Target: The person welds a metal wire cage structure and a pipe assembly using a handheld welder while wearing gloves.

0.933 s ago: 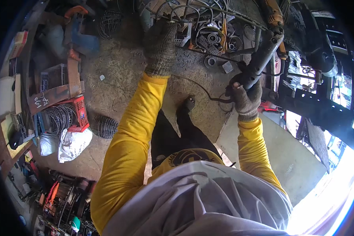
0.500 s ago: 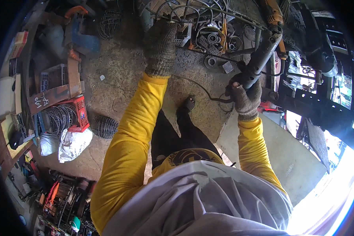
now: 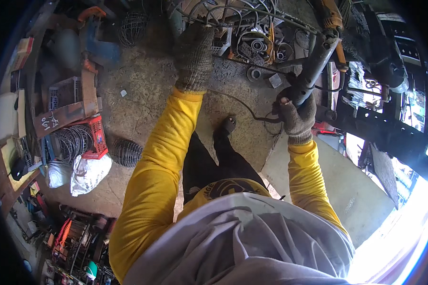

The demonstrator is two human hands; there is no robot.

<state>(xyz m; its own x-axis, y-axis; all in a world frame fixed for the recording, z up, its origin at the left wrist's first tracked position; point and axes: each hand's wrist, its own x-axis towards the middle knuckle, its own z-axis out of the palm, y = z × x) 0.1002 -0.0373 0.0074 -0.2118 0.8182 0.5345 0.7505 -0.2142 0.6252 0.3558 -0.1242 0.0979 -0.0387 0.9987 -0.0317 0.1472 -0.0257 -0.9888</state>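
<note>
My left hand (image 3: 193, 59), in a dark knitted work glove, reaches up to a bent metal rod frame (image 3: 245, 13) at the top. Its fingers are curled, but what they grip is hidden behind the glove. A bare thumb tip shows by the rods. Lower on the right, my right hand (image 3: 297, 118), gloved with the thumb tip bare, wraps round the near end of a thick dark metal tube (image 3: 311, 73). This tube slants up and away to the right, toward an orange tool (image 3: 332, 19). From beside my right hand a black cable (image 3: 242, 105) runs left across the floor.
Washers and metal rings (image 3: 256, 73) lie beyond my hands. Leftward are a red crate (image 3: 96, 137), wire coils (image 3: 73, 142) and a white sack (image 3: 88, 175). A pale flat sheet (image 3: 328, 183) lies beside my right forearm. Dark perforated steel beams (image 3: 385, 126) stand at the right.
</note>
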